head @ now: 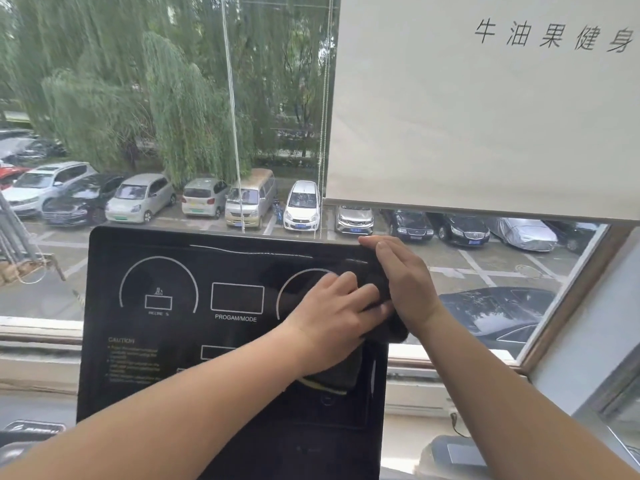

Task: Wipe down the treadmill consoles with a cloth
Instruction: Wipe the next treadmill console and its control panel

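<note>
A black glossy treadmill console [166,327] with white dial outlines and a "PROGAM/MODE" box fills the lower centre. A dark grey cloth [332,374] lies against its right side, over the right dial. My left hand [329,317] presses flat on the cloth, fingers pointing right. My right hand [401,278] rests on the console's upper right corner and edge, fingers together, touching the cloth's upper part. A strip of cloth with a yellowish hem hangs below my left wrist.
A window stands right behind the console, with a white sill [38,327] and a parking lot outside. A cream roller blind [485,116] hangs at the upper right, its bead cords [322,150] dangling above the console. Another machine's dark part [446,455] sits lower right.
</note>
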Action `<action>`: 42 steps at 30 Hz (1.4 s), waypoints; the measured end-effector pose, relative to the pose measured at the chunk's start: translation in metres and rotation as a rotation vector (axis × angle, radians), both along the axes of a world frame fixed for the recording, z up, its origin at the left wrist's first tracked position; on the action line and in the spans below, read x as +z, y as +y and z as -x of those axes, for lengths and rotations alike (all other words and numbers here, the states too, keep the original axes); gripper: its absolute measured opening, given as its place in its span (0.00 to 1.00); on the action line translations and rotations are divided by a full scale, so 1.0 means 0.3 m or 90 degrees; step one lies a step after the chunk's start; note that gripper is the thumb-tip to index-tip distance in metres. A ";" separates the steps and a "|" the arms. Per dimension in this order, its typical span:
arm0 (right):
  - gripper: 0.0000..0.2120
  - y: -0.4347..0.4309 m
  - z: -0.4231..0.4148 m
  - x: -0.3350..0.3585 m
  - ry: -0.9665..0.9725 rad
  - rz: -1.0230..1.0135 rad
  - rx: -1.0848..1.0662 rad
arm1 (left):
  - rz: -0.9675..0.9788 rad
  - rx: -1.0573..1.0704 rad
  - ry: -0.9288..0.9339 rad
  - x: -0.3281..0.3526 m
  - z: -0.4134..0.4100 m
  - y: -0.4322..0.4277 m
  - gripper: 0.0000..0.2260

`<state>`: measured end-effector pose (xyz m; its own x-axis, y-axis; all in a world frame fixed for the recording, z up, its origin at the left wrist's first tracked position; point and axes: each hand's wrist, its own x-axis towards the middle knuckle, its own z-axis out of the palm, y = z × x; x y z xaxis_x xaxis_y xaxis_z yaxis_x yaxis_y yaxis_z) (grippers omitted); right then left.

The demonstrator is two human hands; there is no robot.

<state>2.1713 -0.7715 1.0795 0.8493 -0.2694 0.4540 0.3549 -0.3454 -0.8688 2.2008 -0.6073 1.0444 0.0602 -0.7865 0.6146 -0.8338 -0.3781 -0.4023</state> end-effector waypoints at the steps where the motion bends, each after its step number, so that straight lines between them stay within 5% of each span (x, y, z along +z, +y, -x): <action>1: 0.16 -0.001 -0.002 -0.002 0.001 0.000 -0.004 | -0.043 -0.013 -0.026 0.027 -0.017 0.015 0.20; 4: 0.17 0.000 -0.007 0.001 0.005 -0.024 -0.005 | 0.007 0.029 -0.056 0.102 -0.072 0.052 0.22; 8: 0.16 0.010 0.003 0.002 0.010 -0.039 0.003 | 0.165 0.107 0.050 0.071 -0.044 0.049 0.24; 13: 0.16 0.003 0.010 0.006 0.016 -0.017 -0.013 | -0.073 -0.023 -0.051 0.086 -0.047 0.053 0.19; 18: 0.15 0.017 0.007 0.008 0.038 -0.027 -0.019 | 0.156 0.058 -0.018 0.065 -0.038 0.018 0.16; 25: 0.15 0.014 0.016 0.016 0.035 0.058 -0.052 | -0.027 -0.040 -0.063 0.034 -0.013 0.019 0.15; 32: 0.16 0.021 0.018 0.040 0.086 0.041 -0.062 | 0.178 0.079 0.015 0.041 -0.003 0.002 0.19; 39: 0.20 0.005 0.024 0.056 0.112 0.110 -0.076 | -0.114 -0.051 -0.018 0.055 -0.017 0.044 0.20; 42: 0.20 0.002 0.021 0.044 0.132 0.131 -0.056 | -0.039 0.002 -0.071 0.140 -0.085 0.108 0.19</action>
<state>2.1649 -0.7710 1.0927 0.9072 -0.2662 0.3257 0.1380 -0.5432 -0.8282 2.2263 -0.5748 1.0864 -0.0037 -0.8226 0.5686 -0.7817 -0.3522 -0.5146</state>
